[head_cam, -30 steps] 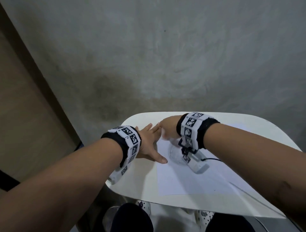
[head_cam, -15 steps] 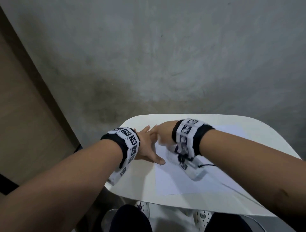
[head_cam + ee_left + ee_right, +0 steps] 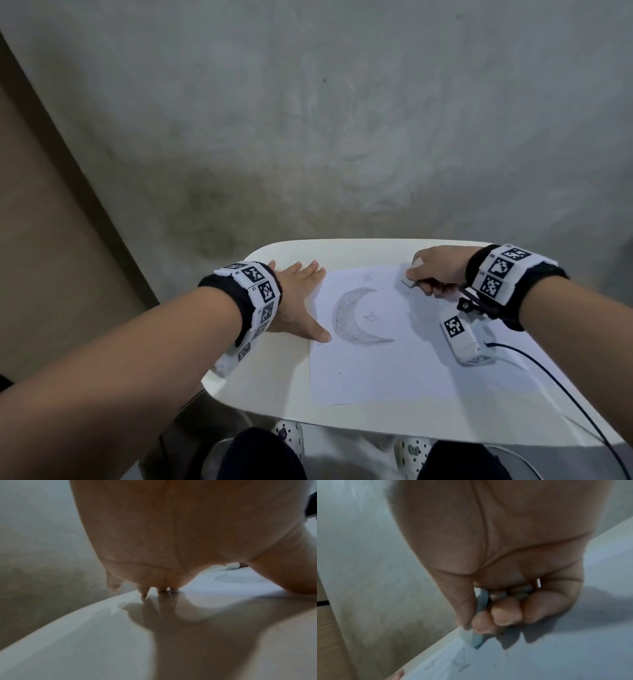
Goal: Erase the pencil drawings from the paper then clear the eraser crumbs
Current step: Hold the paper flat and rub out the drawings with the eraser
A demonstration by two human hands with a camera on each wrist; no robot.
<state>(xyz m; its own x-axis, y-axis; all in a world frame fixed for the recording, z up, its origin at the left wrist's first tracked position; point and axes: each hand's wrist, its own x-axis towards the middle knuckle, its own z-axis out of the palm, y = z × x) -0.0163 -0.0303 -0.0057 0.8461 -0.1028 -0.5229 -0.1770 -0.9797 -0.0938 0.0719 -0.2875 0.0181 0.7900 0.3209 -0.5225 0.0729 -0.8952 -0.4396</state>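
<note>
A white sheet of paper [image 3: 394, 363] lies on the small white table [image 3: 260, 373]. A shaded pencil crescent moon [image 3: 346, 317] fills its upper left, with faint small pencil marks [image 3: 368, 316] near it and more marks [image 3: 460, 665] in the right wrist view. My left hand [image 3: 301, 301] lies flat, fingers spread, pressing the paper's left edge. My right hand [image 3: 433, 270] pinches a white eraser [image 3: 409, 278] between thumb and fingers, its tip on the paper's far right part. The eraser [image 3: 475, 638] touches the sheet near the top edge.
The table's far edge sits close to a grey concrete wall [image 3: 342, 120]. A black cable [image 3: 561, 387] runs from the right wrist camera across the table's right side. My knees and patterned shoes [image 3: 287, 435] show below the near edge.
My right hand has swung from beside the left hand, over the moon, to the paper's far right, uncovering the drawing. The left hand stayed pressed on the paper's left edge.
</note>
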